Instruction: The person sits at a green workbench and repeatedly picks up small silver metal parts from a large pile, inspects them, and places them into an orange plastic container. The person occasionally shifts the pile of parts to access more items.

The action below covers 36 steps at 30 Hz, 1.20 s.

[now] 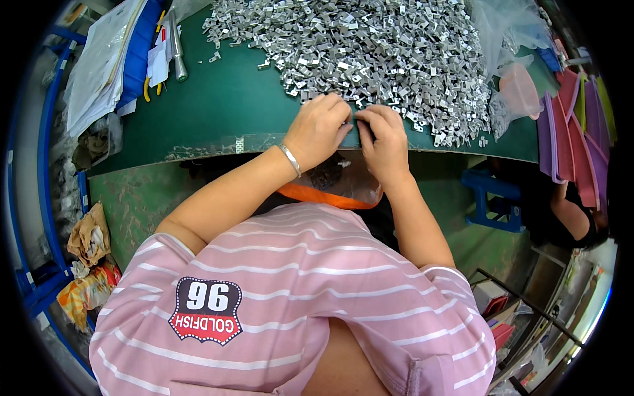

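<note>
We locate the small metal parts (pixel 389 59) in a dense heap across the upper centre of the frame, spread on a green tabletop (pixel 198 112). We find both hands at the lower edge of that heap, just above the table's front edge, with their fingertips turned toward each other and a narrow gap between them.

Left hand (pixel 320 129): we note curled fingers, with the thumb drawn close beneath the index finger. Its back faces up, and a silver bracelet (pixel 290 160) circles the wrist.

Right hand (pixel 385 138): we note the index finger and thumb bent toward the left hand, with a small space visible between them; the other fingers are folded.

We cannot tell whether either hand pinches a part (the fingers cover the contact points, and the parts are very small).

Below the hands, at the centre of the frame, we see an orange-edged clear bag (pixel 330 197). At the upper right, beside the heap, we find a translucent pink container (pixel 518 89).
</note>
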{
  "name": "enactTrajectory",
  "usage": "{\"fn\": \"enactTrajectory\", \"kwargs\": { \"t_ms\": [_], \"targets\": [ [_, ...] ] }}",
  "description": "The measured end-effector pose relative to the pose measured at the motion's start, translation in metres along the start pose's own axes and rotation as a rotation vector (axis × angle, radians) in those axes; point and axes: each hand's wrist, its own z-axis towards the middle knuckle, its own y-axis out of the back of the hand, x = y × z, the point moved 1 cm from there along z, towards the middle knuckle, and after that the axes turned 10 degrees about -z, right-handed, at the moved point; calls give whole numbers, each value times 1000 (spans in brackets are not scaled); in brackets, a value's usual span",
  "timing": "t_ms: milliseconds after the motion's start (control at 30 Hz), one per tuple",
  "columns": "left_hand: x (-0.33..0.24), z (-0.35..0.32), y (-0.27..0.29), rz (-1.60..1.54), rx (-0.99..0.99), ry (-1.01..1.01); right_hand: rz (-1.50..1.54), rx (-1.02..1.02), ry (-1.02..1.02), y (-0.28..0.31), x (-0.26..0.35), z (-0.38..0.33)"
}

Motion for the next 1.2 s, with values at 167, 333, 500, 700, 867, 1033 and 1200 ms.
{"fn": "enactTrajectory", "kwargs": {
  "t_ms": [167, 333, 500, 700, 867, 1033, 1200],
  "targets": [
    [-14, -28, 14, -124, 138, -55, 174, 189, 124, 16, 12, -19],
    [-20, -29, 29, -86, 48, -80, 211, 165, 168, 19, 14, -5],
    [3, 33, 26, 266, -189, -8, -102, -105, 149, -11, 7, 57],
    [7, 10, 20, 281, -57, -69, -10, -115, 190, -16, 8, 31],
    [2, -14, 20, 137, -95, -115, 82, -58, 217, -9, 19, 3],
    [0, -24, 28, 151, -74, -90, 105, -63, 152, 0, 5, -3],
    [-6, -24, 33, 117, -105, -22, 95, -214, -63, 18, -12, -2]
  ]
}}
